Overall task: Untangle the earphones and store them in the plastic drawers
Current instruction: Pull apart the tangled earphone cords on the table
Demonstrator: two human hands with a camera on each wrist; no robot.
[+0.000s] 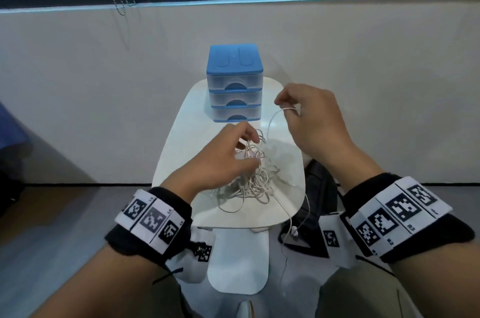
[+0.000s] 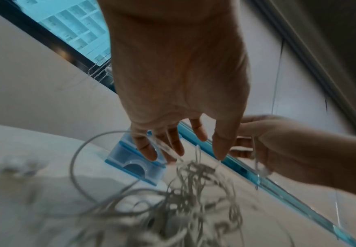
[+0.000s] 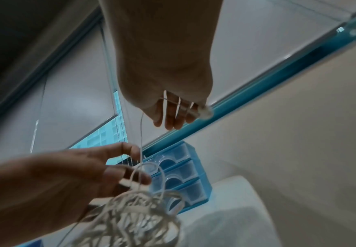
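White earphone cords point(image 1: 255, 177) on a white table point(image 1: 181, 135); blue-framed clear plastic drawers point(image 1: 235, 82); black-and-white checkered wristbands point(image 1: 152, 221).

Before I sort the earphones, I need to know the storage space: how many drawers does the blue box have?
3, stacked in the blue box at the table's far end: top drawer, middle drawer, bottom drawer. All look closed.

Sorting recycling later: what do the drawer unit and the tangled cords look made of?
Drawer unit: plastic, it seems; matte blue frame, frosted see-through drawers. Tangled cords: thin white flexible sheathing, likely rubbery plastic, since they loop and droop limply.
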